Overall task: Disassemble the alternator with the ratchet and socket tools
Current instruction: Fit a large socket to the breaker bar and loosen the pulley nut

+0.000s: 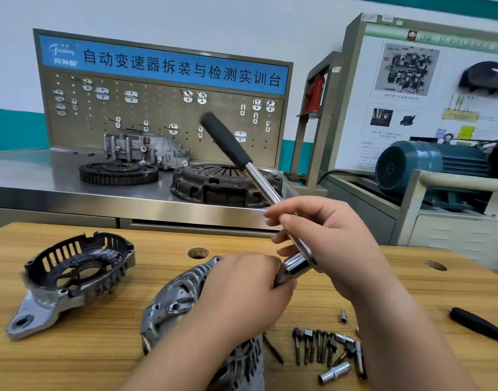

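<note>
A person works at a wooden table (101,348), seen from above their hands; the right hand (327,244) is curled round the chrome shaft of a ratchet (259,179) close to its head, holding it raised above the table with its black grip slanting up and away to the left; a shiny socket (297,266) sits on the ratchet head, pointing down and left; the left hand (242,292) has its fingers closed round a dark knurled piece (281,279) just below the socket, though the palm hides most of it; the alternator (174,300) lies on the table under the left hand and forearm, its grey finned body tilted; a removed cover (78,266), black and slotted with a mounting ear, rests well apart at the left, open side up; near the right forearm lies a row of bolts (318,345) and small sockets, with one loose socket (334,372) in front and a small bit (343,316) behind; a black handle (479,325) lies at the right edge; behind the table a steel bench (73,187) carries a toothed flywheel (118,172), a clutch cover (222,182) and a grey housing (143,149) below a pegboard (157,114); a blue motor (411,167) stands to the right.
</note>
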{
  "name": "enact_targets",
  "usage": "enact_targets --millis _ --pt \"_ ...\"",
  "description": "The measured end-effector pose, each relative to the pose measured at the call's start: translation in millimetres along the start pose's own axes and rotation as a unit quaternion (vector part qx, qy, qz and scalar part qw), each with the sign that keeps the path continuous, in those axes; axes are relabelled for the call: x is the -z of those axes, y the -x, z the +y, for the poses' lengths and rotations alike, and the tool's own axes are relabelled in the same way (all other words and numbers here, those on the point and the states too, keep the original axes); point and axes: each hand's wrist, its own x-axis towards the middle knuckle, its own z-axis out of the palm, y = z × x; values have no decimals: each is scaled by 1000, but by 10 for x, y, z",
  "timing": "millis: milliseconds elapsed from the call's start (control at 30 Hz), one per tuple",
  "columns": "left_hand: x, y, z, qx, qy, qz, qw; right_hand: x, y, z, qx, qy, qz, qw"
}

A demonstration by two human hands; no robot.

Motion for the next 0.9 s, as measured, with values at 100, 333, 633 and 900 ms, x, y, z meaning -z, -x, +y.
enact_targets --millis 100,333,633,900 --pt "-14 4 7 -4 -1 -3 1000 -48 0 5 -61 117 58 990" --pt "-36 0 1 -4 5 2 1000 64 -8 56 -68 158 -1 985" --pt "-14 8 -31 6 32 -12 999 136 -7 35 103 -75 -159 979" --pt "-13 7 10 3 -6 3 1000 73 -16 65 -1 -60 -69 996"
